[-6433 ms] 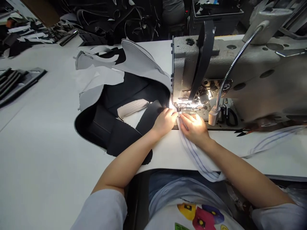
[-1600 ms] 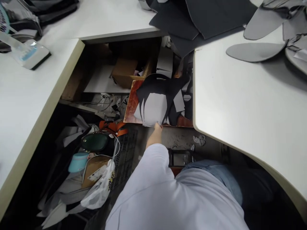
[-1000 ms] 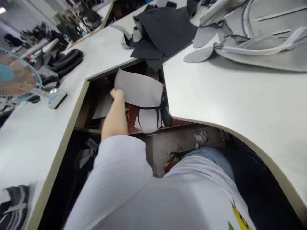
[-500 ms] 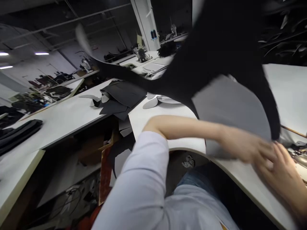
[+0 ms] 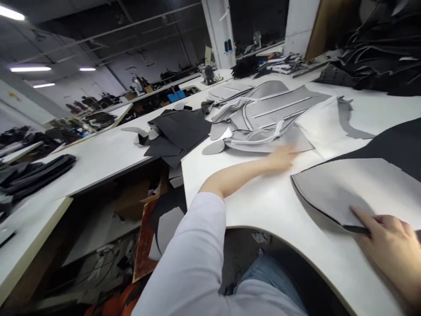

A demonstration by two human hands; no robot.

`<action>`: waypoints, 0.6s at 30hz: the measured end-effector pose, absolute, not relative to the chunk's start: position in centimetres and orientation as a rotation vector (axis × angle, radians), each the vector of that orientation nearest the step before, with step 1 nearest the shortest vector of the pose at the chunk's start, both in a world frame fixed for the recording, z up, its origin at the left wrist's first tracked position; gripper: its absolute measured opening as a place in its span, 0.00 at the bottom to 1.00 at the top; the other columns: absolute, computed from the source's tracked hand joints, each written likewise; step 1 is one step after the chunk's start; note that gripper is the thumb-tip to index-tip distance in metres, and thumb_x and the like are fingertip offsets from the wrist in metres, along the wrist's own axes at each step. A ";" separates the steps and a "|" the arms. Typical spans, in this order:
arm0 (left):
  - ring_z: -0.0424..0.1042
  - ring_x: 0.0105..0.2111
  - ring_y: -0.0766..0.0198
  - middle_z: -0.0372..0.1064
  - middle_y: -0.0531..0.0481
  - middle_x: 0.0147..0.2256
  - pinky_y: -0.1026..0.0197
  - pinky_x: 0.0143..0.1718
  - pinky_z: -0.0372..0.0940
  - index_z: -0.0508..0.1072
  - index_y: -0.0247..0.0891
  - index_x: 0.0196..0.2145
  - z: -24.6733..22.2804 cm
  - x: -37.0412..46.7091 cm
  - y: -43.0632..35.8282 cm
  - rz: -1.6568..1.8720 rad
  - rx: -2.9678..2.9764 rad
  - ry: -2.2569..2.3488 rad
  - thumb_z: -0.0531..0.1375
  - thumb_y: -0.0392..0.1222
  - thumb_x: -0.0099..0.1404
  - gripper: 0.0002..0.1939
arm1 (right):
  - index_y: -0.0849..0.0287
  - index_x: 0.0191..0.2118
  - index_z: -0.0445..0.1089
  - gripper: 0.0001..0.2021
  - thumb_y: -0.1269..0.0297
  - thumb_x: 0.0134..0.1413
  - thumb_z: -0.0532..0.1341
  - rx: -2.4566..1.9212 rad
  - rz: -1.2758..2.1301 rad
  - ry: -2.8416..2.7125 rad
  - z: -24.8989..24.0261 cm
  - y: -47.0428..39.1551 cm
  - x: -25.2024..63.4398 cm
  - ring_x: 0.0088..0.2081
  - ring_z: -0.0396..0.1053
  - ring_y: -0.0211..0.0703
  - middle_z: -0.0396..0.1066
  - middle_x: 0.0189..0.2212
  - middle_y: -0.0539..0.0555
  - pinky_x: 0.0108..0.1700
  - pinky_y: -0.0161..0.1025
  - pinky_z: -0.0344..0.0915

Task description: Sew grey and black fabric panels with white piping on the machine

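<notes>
My right hand [image 5: 393, 248] grips the near edge of a grey panel with a dark underside [image 5: 332, 184], which lies on the white table at the right. One finger rests on its grey face. My left hand [image 5: 283, 158], smeared by motion, reaches over the table beside a spread of sewn grey pieces with pale seam strips [image 5: 279, 109]. Whether its fingers touch those pieces I cannot tell. A larger black sheet [image 5: 399, 147] extends behind the grey panel to the right edge of the view.
Black sheets [image 5: 180, 131] lie on the table to the left. Folded dark material [image 5: 39, 175] is farther left. Dark pieces are heaped [image 5: 388, 52] at the back right. The white table [image 5: 256, 197] has a curved cut-out in front of me. A cardboard box [image 5: 131, 202] sits below.
The raised black-and-grey panel has come down onto the table at the right, uncovering the sewn grey pieces. My left hand has moved away from my right hand, leftward and forward.
</notes>
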State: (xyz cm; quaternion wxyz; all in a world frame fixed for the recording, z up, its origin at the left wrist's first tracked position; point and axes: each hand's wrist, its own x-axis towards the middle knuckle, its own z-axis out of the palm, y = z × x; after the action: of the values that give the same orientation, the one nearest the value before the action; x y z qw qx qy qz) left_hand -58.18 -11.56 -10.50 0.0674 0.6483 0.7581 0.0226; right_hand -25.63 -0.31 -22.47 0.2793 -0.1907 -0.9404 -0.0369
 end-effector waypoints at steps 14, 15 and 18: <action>0.73 0.49 0.47 0.76 0.42 0.43 0.52 0.51 0.67 0.74 0.38 0.39 -9.6 -53.3 -6.7 0.280 1.547 2.050 0.64 0.42 0.59 0.09 | 0.57 0.61 0.66 0.33 0.69 0.43 0.59 -0.747 0.223 -2.697 -18.3 -3.6 -26.9 0.64 0.55 0.63 0.61 0.62 0.66 0.65 0.66 0.44; 0.74 0.48 0.47 0.76 0.43 0.42 0.52 0.50 0.68 0.75 0.39 0.38 -9.8 -51.7 -6.7 0.424 1.459 1.978 0.67 0.45 0.57 0.12 | 0.57 0.61 0.66 0.34 0.69 0.43 0.59 -0.760 0.243 -2.725 -17.9 -3.8 -26.8 0.66 0.53 0.65 0.58 0.63 0.67 0.65 0.67 0.43; 0.75 0.45 0.48 0.78 0.45 0.39 0.51 0.50 0.69 0.75 0.38 0.37 -9.7 -49.2 -7.3 0.918 1.079 1.783 0.69 0.48 0.53 0.16 | 0.54 0.63 0.64 0.35 0.72 0.44 0.58 -0.761 0.341 -2.800 -16.7 -4.0 -26.4 0.68 0.48 0.64 0.54 0.66 0.65 0.66 0.69 0.38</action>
State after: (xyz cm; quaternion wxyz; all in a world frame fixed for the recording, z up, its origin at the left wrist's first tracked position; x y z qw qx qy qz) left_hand -49.20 -7.33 -9.66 0.4190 0.4303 0.7109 0.3659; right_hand -26.39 -4.03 -16.69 0.1096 -0.2590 -0.9526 0.1161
